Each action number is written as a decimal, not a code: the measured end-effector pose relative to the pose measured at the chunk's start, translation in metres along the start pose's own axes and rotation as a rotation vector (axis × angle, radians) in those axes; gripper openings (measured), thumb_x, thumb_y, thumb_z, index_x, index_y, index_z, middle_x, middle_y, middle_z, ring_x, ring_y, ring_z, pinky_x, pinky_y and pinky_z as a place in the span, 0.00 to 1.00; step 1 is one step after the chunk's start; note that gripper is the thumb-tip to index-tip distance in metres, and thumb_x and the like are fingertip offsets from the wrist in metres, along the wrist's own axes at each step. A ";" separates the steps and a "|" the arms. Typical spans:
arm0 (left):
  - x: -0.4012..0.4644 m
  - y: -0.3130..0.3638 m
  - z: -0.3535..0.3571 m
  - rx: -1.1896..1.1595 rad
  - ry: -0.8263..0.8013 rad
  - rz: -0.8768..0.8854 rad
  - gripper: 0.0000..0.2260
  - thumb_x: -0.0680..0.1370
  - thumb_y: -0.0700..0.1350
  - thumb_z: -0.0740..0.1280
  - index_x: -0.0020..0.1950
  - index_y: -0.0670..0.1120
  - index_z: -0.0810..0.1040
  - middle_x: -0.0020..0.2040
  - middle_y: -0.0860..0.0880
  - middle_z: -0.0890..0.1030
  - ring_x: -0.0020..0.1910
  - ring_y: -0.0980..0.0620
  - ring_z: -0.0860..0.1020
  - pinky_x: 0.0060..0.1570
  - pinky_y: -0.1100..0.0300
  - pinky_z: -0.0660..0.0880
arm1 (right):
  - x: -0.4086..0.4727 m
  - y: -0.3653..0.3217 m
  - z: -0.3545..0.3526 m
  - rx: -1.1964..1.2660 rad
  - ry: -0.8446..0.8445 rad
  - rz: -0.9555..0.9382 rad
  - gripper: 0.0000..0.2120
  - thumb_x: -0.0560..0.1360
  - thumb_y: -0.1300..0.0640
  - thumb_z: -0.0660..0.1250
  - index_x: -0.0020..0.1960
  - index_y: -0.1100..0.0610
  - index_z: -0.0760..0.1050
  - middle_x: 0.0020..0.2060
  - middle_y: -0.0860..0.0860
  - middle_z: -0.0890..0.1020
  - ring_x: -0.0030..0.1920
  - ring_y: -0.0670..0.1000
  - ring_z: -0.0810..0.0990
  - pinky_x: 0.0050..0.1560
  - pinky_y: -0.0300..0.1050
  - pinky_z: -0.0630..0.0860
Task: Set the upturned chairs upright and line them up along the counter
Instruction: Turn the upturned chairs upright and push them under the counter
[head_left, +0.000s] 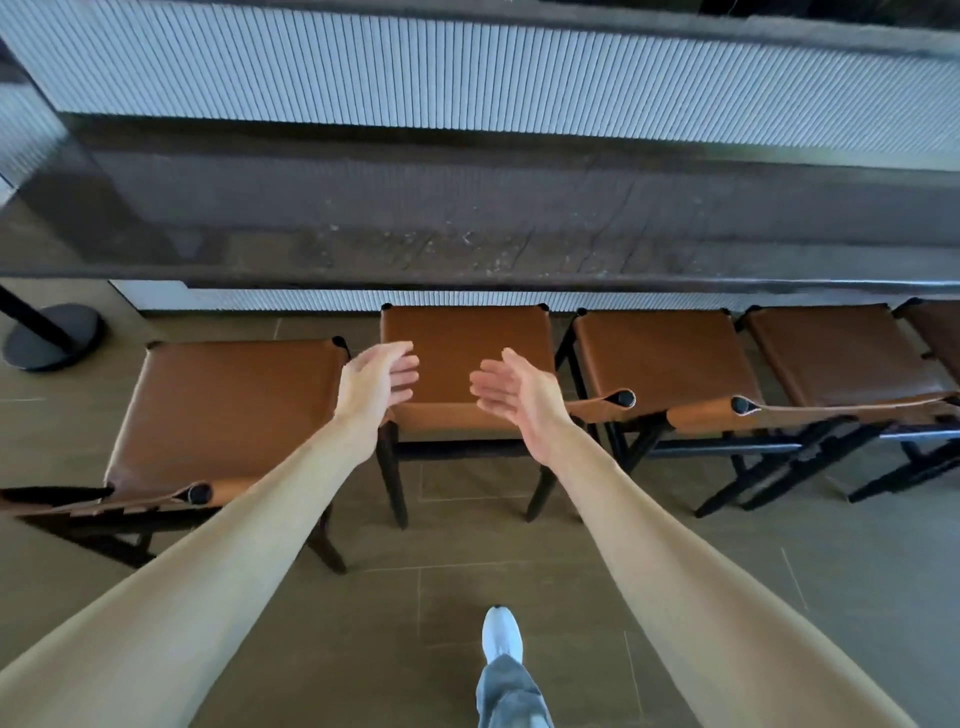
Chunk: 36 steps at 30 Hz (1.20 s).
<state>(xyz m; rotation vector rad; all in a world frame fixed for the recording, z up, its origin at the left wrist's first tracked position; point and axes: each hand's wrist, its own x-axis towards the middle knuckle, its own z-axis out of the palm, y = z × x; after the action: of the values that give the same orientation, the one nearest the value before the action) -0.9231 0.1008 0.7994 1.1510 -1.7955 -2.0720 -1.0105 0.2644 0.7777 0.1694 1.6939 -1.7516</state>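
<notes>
Several chairs with brown leather seats and black frames stand upright on the floor along a dark wooden counter (467, 218). The leftmost chair (223, 410) sits nearer to me than the others. The middle chair (462, 338) is tucked close under the counter edge. Two more chairs (654, 353) (841, 348) stand to its right, and the edge of another shows at the far right. My left hand (376, 384) and my right hand (514, 392) hover open over the middle chair's front edge, palms facing each other, holding nothing.
A black round post base (49, 335) stands on the floor at the far left. A ribbed white panel (467, 73) runs behind the counter. My foot in a white shoe (501, 631) is on the brown tiled floor behind the chairs.
</notes>
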 end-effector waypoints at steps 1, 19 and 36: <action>-0.014 0.008 -0.014 -0.030 0.009 0.078 0.12 0.82 0.49 0.65 0.61 0.45 0.81 0.57 0.45 0.84 0.57 0.47 0.83 0.62 0.49 0.78 | -0.015 -0.008 0.010 -0.007 0.022 -0.102 0.17 0.83 0.47 0.61 0.59 0.58 0.81 0.55 0.55 0.86 0.54 0.53 0.86 0.63 0.52 0.79; -0.167 0.086 -0.387 -0.342 0.360 0.524 0.10 0.83 0.49 0.63 0.58 0.49 0.82 0.55 0.46 0.86 0.57 0.46 0.83 0.61 0.50 0.78 | -0.211 -0.017 0.354 -0.081 -0.274 -0.716 0.18 0.85 0.51 0.57 0.66 0.58 0.79 0.61 0.51 0.83 0.62 0.50 0.81 0.69 0.52 0.75; -0.079 0.072 -0.554 -0.285 0.392 0.329 0.12 0.84 0.49 0.63 0.64 0.47 0.78 0.55 0.50 0.85 0.55 0.50 0.83 0.61 0.52 0.78 | -0.144 0.059 0.551 0.053 -0.181 -0.448 0.12 0.83 0.50 0.62 0.54 0.52 0.83 0.53 0.50 0.87 0.57 0.50 0.84 0.66 0.57 0.76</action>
<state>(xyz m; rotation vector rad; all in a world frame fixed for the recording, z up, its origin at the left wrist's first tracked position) -0.5408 -0.2992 0.9105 1.0139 -1.3514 -1.7017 -0.6712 -0.1851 0.8840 -0.3632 1.6385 -2.0613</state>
